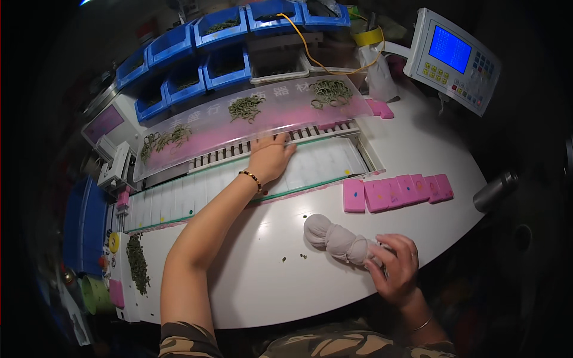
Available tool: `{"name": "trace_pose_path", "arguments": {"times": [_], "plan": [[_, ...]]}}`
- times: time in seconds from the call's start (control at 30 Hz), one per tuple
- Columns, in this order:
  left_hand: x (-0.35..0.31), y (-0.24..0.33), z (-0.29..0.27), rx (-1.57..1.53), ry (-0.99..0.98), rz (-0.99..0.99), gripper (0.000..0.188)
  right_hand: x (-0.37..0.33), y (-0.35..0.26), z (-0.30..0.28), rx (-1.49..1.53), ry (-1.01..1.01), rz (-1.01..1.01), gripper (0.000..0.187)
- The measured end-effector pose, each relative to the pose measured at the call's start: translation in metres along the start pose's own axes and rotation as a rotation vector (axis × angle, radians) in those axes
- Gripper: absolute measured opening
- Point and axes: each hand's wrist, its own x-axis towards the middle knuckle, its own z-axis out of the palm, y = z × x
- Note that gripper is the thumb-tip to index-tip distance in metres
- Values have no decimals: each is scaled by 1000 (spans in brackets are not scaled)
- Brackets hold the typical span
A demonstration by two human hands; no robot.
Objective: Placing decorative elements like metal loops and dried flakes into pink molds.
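Note:
My left hand [271,156] rests palm down at the rollers [218,157] behind the long white tray [239,181], fingers stretched out, holding nothing visible. In front of me a grey-white cloth bundle [342,240], rolled and tied with a knob at one end, lies on the table. Curled fingers of my right hand [397,265] meet the bundle's near right end, with thumb and forefinger on either side of it. Above my left hand, a clear sheet [206,128] carries several piles of small green rings [246,108].
Several pink blocks [353,196] form a row at right. A control panel [452,55] with blue screen stands behind them. Blue bins [222,37] line the back. A dark cylinder [495,190] is by the right edge; dark green pieces [137,262] lie at left.

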Motion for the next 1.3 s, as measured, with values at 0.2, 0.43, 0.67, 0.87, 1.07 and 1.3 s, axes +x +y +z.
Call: {"name": "trace_pose_path", "arguments": {"times": [0.2,0.43,0.67,0.87,1.07,1.3], "plan": [[16,37,26,-121,7,158,45,41,0,15,71,-506,19,72],[50,79,43,-150,-109,216,45,47,-4,35,7,-622,51,80],[77,83,40,-109,-269,70,53,44,2,25,58,-645,8,77],[86,99,53,-39,-204,20,61,32,18,6,122,-538,74,75],[39,93,47,-194,111,193,49,19,97,-38,256,-167,673,46],[-39,139,38,-435,-13,521,56,1,238,-79,541,189,1039,38]]}}
